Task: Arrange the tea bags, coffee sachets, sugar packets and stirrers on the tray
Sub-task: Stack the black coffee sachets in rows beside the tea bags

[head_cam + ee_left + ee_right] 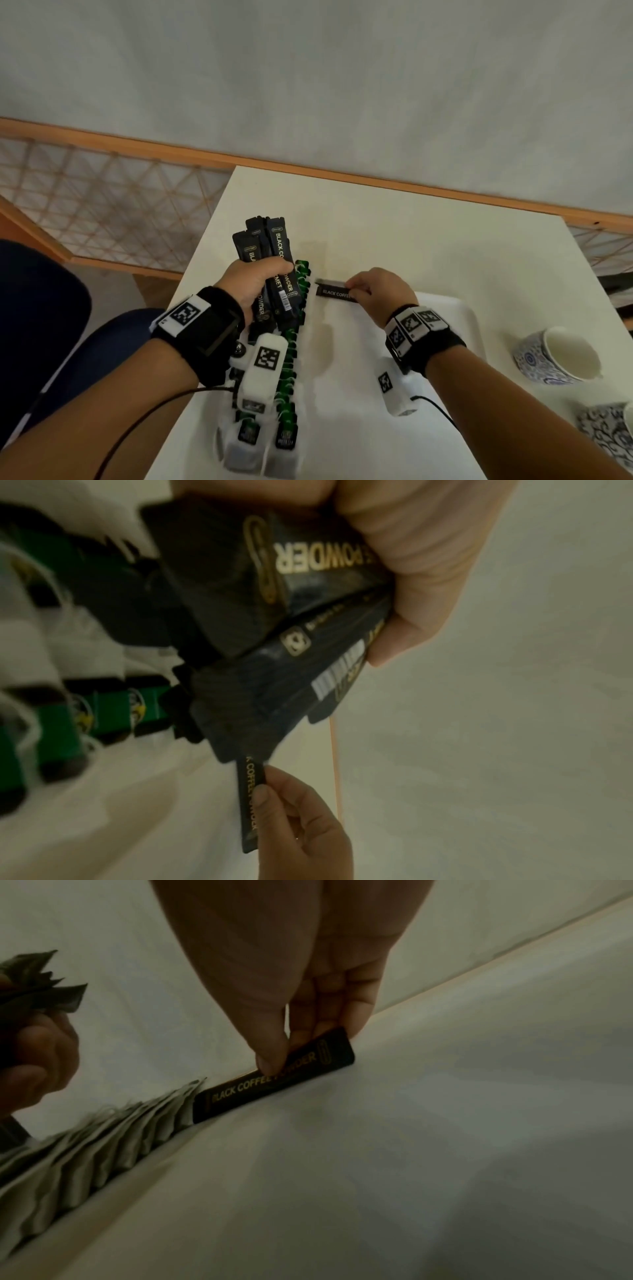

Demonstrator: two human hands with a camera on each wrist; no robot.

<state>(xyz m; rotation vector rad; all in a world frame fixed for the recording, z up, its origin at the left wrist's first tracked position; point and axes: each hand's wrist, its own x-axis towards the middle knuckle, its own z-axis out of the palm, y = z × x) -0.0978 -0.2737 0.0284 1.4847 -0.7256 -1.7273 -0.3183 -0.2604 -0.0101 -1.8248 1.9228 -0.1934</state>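
Head view: my left hand (251, 284) grips a bundle of black coffee sachets (274, 270) above the row of tea bags (291, 346) in the white tray (459, 308). My right hand (380, 294) pinches a single sachet (337, 294) at the tray's far edge.

Left wrist: fingers wrapped round the bundle, tea bags w/ green tags just beside.

Right wrist: thumb & fingers (270, 1053) pinch the single sachet, its lower edge touching the tray, next to the tea bag row.

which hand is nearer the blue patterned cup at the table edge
Right. The right hand, pinching a single coffee sachet over the tray, is closer to the cup. The left hand grips a sachet bundle farther away.
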